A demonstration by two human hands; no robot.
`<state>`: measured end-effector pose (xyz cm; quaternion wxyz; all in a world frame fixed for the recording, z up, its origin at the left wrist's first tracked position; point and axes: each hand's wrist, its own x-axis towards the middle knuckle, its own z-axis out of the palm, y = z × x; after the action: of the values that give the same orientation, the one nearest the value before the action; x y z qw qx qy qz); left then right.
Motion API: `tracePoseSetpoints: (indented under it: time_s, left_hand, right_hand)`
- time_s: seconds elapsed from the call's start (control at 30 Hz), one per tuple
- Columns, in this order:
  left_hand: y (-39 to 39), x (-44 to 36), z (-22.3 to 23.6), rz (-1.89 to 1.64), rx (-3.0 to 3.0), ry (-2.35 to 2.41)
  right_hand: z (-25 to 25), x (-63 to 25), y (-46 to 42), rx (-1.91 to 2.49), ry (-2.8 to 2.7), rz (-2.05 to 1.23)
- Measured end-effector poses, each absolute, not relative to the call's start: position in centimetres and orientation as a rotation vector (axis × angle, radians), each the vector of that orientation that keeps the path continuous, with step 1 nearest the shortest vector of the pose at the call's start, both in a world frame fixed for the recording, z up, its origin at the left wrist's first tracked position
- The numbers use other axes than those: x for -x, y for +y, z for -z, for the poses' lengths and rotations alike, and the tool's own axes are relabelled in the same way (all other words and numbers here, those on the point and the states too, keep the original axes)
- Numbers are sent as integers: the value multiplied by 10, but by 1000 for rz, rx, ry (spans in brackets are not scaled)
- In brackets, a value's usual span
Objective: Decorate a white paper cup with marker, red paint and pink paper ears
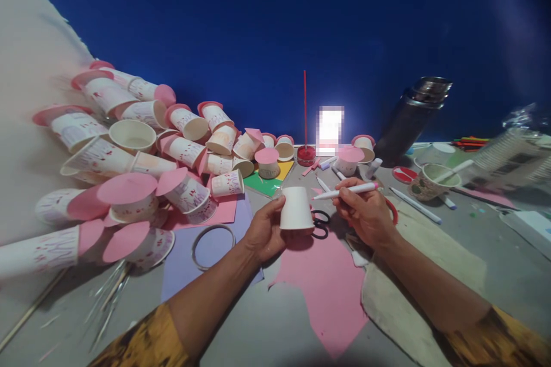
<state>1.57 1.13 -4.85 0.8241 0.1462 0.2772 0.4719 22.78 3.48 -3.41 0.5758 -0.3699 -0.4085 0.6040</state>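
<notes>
My left hand (pixel 266 230) is wrapped round a plain white paper cup (pixel 297 209), held upside down with its rim toward me. Between the fingers of my right hand (pixel 365 212) is a white marker (pixel 346 191) with a pink end. Its tip points left and hovers just right of the cup, apart from it. Below the cup lies a cut sheet of pink paper (pixel 325 287). Black-handled scissors (pixel 321 223) show partly behind the cup, their blades hidden.
Many decorated cups with pink paper discs (pixel 128 189) are heaped at left. A metal ring (pixel 213 246) rests on purple paper (pixel 181 275). At right are a pale cloth (pixel 430 246), a cup with a stick (pixel 434 180), a dark flask (pixel 407 120) and stacked clear cups (pixel 512 149).
</notes>
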Motion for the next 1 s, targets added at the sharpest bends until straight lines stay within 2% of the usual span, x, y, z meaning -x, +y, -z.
tracePoseSetpoints:
  time_s: [0.7,1.0]
  left_hand:
    - [7,-17,45,-1019,-306,596]
    - [7,-20,41,-1030,-282,629]
  right_hand:
    - [30,-222,26,876,-975,-1499]
    - [40,-226,24,901,-1124,-1394]
